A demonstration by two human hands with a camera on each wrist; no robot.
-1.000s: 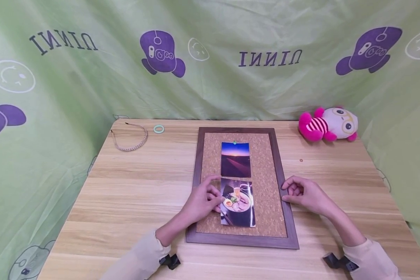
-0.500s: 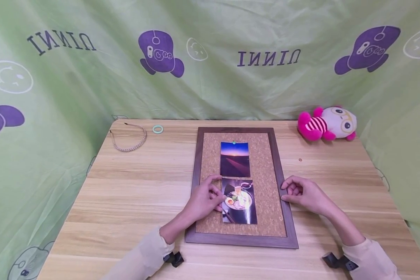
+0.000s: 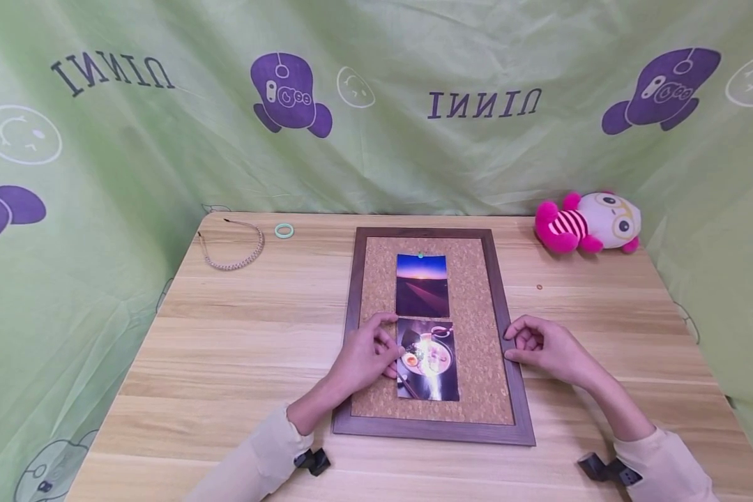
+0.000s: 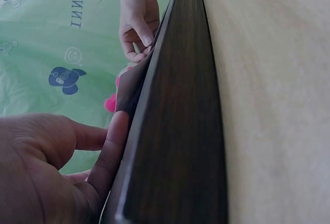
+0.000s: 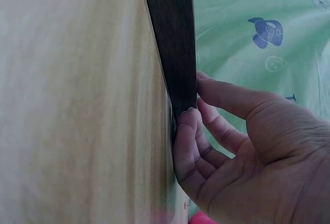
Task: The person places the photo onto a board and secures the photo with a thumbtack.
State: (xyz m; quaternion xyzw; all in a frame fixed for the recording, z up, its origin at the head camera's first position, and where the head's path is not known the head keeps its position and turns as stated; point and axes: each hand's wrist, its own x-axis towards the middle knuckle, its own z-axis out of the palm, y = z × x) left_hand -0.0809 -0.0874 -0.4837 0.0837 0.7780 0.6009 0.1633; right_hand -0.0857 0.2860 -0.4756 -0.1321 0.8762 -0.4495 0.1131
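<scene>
A cork board [image 3: 480, 348] with a dark wooden frame [image 3: 436, 431] lies flat on the table. A sunset photo [image 3: 422, 289] is on its upper half, with a green pushpin [image 3: 421, 254] at the top edge. Below it is a photo of a ramen bowl [image 3: 436, 387], tilted up from the cork in the left wrist view. My left hand [image 3: 362, 357] pinches the ramen photo's left edge, index finger near its top left corner. My right hand [image 3: 544, 346] grips the frame's right side between thumb and fingers, also seen in the right wrist view.
A pink and white plush toy [image 3: 590, 223] lies at the back right, with a tiny brown object [image 3: 539, 286] nearer. At the back left are a beaded headband [image 3: 235, 267] and a mint-green ring [image 3: 284, 231]. Green curtain [image 3: 376, 160] surrounds the table [image 3: 226, 348].
The ramen photo's bottom edge has moved slightly up toward the sunset photo, and the glare on it has shifted. My right hand keeps its place on the frame.
</scene>
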